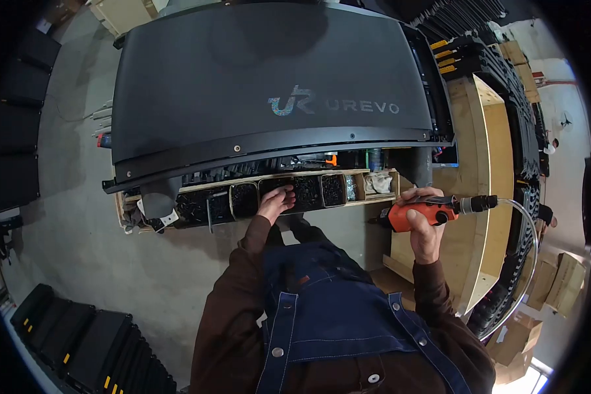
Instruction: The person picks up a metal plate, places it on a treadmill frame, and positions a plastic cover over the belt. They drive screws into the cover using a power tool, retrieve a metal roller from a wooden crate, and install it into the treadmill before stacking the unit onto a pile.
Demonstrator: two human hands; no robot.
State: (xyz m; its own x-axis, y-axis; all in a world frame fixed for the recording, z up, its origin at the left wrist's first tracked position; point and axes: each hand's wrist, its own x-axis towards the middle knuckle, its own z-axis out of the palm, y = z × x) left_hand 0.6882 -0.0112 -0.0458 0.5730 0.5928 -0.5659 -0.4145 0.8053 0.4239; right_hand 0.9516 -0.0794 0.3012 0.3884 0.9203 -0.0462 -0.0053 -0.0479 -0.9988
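Note:
My left hand (276, 203) reaches into one of the black bins of a wooden parts tray (379, 196). Its fingers are bent together over small black screws (307, 189); whatever is between the fingertips is too small to make out. In my right hand (427, 240) is an orange air screwdriver (400, 215), its dark tip pointing left and an air hose (530, 230) running from its back end. Above the tray lies a large black panel (243, 79) with UREVO lettering and screws along its near edge.
A tall wooden crate (469, 190) stands close on the right, beside stacked black parts (528, 138). Black panels (79, 335) are stacked at lower left. A metal rod (209, 213) hangs over the tray's front edge. Cardboard boxes (515, 338) lie at lower right.

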